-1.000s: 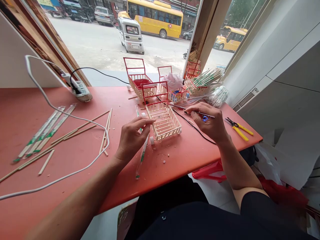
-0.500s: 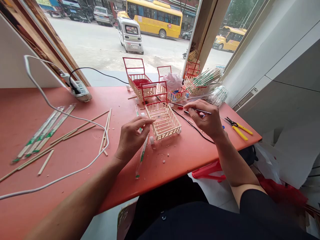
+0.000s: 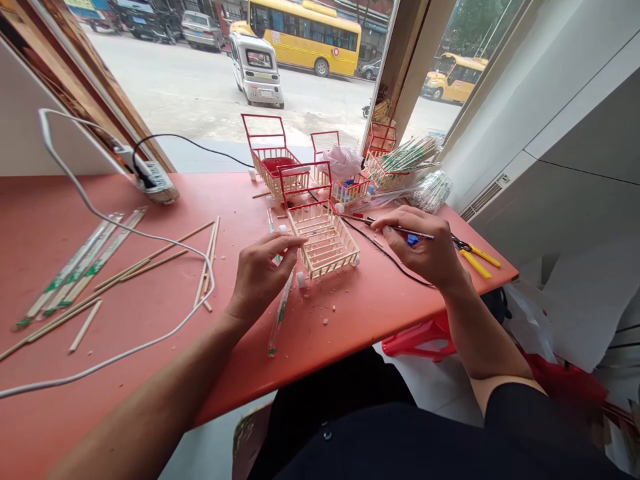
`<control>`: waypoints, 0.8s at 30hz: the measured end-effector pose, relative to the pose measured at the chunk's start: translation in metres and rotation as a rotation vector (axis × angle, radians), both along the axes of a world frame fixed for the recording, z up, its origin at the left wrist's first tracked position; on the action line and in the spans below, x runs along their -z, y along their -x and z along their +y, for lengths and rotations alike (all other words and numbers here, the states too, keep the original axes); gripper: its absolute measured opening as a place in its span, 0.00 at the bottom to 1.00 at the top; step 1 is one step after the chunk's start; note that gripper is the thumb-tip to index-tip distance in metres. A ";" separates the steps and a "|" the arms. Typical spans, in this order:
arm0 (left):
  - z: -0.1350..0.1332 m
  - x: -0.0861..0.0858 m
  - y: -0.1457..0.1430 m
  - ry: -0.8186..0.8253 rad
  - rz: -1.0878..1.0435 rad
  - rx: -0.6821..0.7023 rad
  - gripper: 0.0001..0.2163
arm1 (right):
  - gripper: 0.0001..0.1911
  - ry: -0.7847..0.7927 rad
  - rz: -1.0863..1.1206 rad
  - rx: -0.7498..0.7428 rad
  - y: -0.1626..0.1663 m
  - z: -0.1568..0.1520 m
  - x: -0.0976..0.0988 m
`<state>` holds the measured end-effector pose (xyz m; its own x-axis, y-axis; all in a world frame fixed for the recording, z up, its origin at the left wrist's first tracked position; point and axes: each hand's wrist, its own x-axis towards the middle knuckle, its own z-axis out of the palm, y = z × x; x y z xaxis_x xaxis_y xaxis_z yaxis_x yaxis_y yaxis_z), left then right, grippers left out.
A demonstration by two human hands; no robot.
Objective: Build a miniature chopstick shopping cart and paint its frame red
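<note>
A small stick-built cart (image 3: 323, 240) with a red handle frame and white wheels stands on the red table (image 3: 150, 200). My left hand (image 3: 261, 273) pinches the cart's left rim with curled fingers. My right hand (image 3: 423, 247) is closed around a thin dark rod-like tool (image 3: 400, 229) with a black cord, its tip pointing left toward the cart's right side. A wrapped chopstick (image 3: 280, 310) lies under my left hand.
Several more stick carts (image 3: 275, 163) and bundles of wrapped chopsticks (image 3: 407, 157) crowd the back right. Yellow-handled pliers (image 3: 473, 257) lie at the right edge. Loose sticks (image 3: 150, 257), wrapped chopsticks (image 3: 80, 267), a white cable (image 3: 165, 240) and a power strip (image 3: 155, 180) lie left.
My right hand drew slightly back to the right with the tool after reaching toward the cart. The left hand stays on the cart. The view shifted slightly.
</note>
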<state>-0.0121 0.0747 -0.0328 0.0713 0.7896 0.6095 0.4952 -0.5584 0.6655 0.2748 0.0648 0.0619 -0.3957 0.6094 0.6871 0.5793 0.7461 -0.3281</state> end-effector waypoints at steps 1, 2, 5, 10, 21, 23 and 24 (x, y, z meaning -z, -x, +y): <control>0.000 0.000 0.000 -0.002 0.000 -0.001 0.12 | 0.10 0.002 0.001 0.000 -0.001 -0.002 -0.001; 0.000 0.000 0.000 -0.003 0.001 -0.001 0.12 | 0.10 0.003 0.003 -0.004 -0.001 -0.004 -0.001; 0.000 0.000 0.000 -0.010 0.004 0.001 0.12 | 0.10 -0.005 0.001 -0.024 -0.004 -0.011 -0.003; -0.001 0.000 0.000 -0.018 0.009 -0.008 0.12 | 0.09 -0.008 -0.012 -0.003 -0.008 -0.021 -0.009; 0.001 0.000 -0.001 -0.028 0.008 -0.001 0.12 | 0.09 -0.044 -0.001 0.007 0.010 0.016 0.000; 0.001 0.000 -0.001 -0.031 0.008 0.003 0.12 | 0.09 -0.039 -0.002 0.013 0.011 0.019 0.002; 0.001 0.001 0.000 -0.032 0.008 0.004 0.12 | 0.09 -0.037 0.000 0.012 0.010 0.018 0.003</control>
<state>-0.0117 0.0757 -0.0335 0.0794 0.7696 0.6335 0.4982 -0.5811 0.6435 0.2644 0.0831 0.0592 -0.3880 0.5887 0.7091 0.5885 0.7504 -0.3010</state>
